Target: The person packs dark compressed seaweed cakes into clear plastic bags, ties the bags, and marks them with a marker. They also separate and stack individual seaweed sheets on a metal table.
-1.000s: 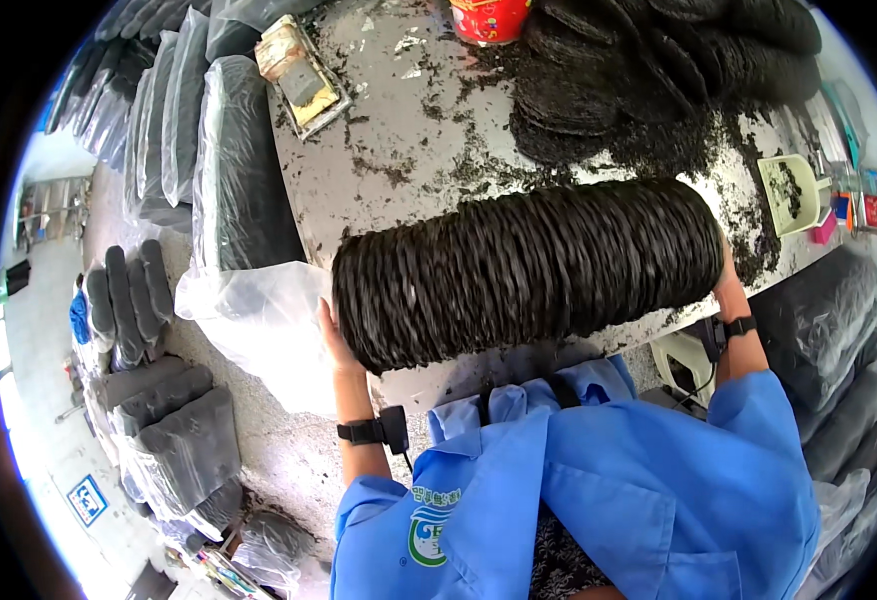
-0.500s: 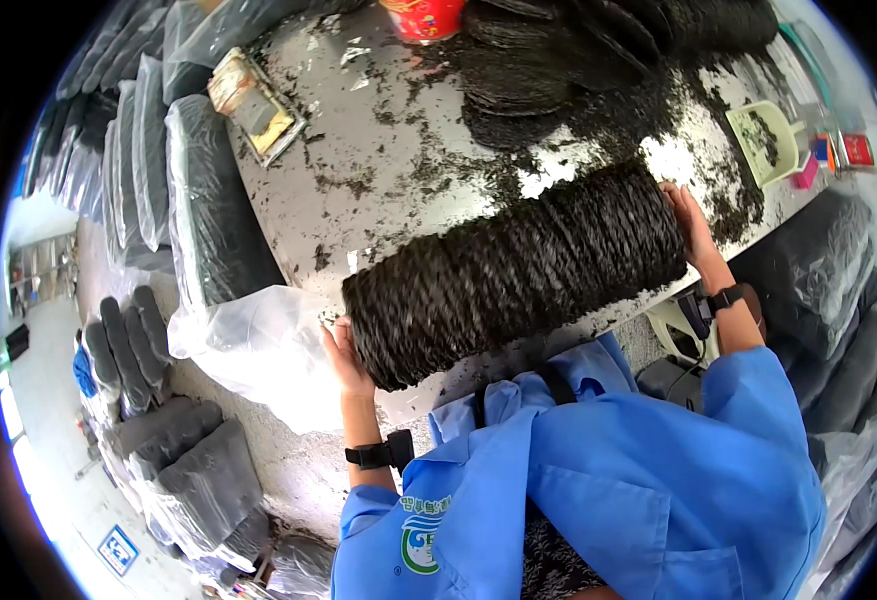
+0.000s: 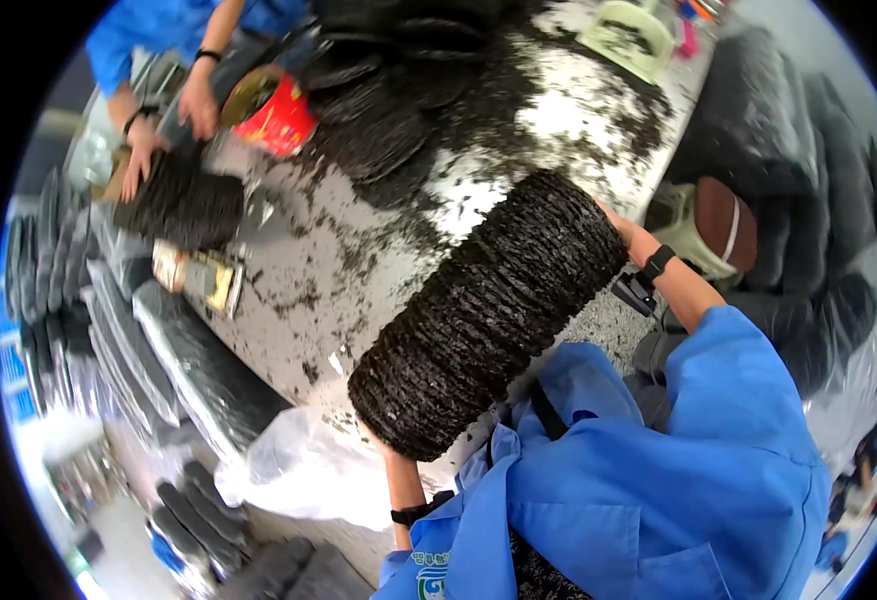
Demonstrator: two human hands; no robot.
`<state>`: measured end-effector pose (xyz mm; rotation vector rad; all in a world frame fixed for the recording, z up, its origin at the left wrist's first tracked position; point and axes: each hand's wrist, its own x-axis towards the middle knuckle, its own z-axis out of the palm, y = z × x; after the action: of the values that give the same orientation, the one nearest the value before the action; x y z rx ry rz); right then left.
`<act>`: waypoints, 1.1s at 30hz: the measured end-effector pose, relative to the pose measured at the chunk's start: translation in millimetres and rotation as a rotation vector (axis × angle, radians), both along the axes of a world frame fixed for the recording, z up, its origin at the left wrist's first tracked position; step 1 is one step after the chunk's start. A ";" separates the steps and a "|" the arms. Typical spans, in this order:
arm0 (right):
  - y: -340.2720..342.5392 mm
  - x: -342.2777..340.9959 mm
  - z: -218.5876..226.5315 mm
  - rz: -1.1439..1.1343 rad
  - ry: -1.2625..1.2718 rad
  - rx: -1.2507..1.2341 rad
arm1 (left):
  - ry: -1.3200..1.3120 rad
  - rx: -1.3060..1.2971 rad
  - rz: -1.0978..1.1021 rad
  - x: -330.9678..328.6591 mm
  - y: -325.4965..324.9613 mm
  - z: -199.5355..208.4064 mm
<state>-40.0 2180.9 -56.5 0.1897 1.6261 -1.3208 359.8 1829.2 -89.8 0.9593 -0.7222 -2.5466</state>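
1. Stack of dark, ragged-edged seaweed discs (image 3: 489, 310), seemingly dried: lay on its side, slantwise over the near edge of the surface. Whether its underside touched the surface could not be told.
2. Left hand (image 3: 375, 438): cupped the lower-left end; fingers mostly hidden by the discs, their spread not shown.
3. Right hand (image 3: 615, 228): had hold of the opposite end, partly curled, fingertips out of sight. The paired end-hold presumably kept the discs pressed together, since nothing visible bound them.
4. Surface: grey tabletop (image 3: 289, 325), strewn with dark flakes, thickest toward its right-hand part.
5. Clear plastic bag (image 3: 309, 472), slack: at the near left corner, close to the left hand.
6. Plastic-wrapped dark stack (image 3: 204, 365): alongside the left edge, perhaps ranged there to leave working room.
7. Heap of similar discs (image 3: 374, 120), piled toward the far edge; red tub (image 3: 281, 120) just beside it.
8. Pale dustpan (image 3: 631, 38): near the right-hand end, holding flakes.
9. Co-worker's hand (image 3: 141, 160), resting on a shorter dark stack (image 3: 184, 208) toward the far left corner.
10. Room: brown-seated chair (image 3: 727, 228) beyond the near edge; bagged dark bundles (image 3: 754, 110) banked to the right.
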 end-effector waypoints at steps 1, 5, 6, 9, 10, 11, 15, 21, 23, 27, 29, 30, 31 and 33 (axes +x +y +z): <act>20.5 8.0 -4.1 -0.013 0.068 -0.024 | 0.046 -0.046 -0.112 0.4 -7.7 0.8; 83.6 77.4 27.9 -0.010 0.539 -0.174 | 0.185 0.327 0.027 -12.5 -34.7 3.6; 93.2 106.0 37.2 -0.051 0.611 -0.199 | 0.061 0.022 -0.161 -24.8 -30.0 12.7; 109.7 209.0 53.8 -0.289 0.516 -0.223 | -0.037 -0.254 -0.412 -76.5 4.1 40.8; 115.7 243.5 61.3 -0.384 0.483 -0.232 | -0.018 -0.302 -0.500 -97.8 26.9 48.8; 119.8 276.5 67.4 -0.484 0.453 -0.251 | -0.003 -0.347 -0.590 -117.7 51.3 57.9; 151.6 379.8 112.8 -0.848 0.463 -0.350 | 0.162 -0.498 -0.917 -159.9 182.3 123.9; 254.4 546.4 235.7 -1.365 0.719 -0.196 | 0.482 -0.484 -1.310 -139.2 372.2 239.0; 287.9 616.0 283.9 -1.513 0.796 -0.039 | 0.592 -0.434 -1.403 -119.0 422.7 279.1; 368.7 746.4 308.8 -1.694 1.028 0.032 | 0.775 -0.298 -1.577 -64.5 519.3 347.0; 383.0 819.9 332.6 -1.786 0.998 0.262 | 0.843 -0.222 -1.649 -31.4 564.6 375.0; 389.6 856.2 339.2 -1.827 0.976 0.365 | 0.862 -0.167 -1.704 -12.0 591.8 380.0; 394.5 887.6 345.1 -1.860 0.948 0.459 | 0.881 -0.127 -1.743 6.2 615.6 388.0; 405.8 940.1 360.0 -1.892 0.918 0.593 | 0.917 -0.061 -1.798 42.4 656.1 413.4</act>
<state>900.1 2586.7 303.5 2.1598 2.6081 -2.3067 402.2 2485.4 323.6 -1.6963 -1.6477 -3.4028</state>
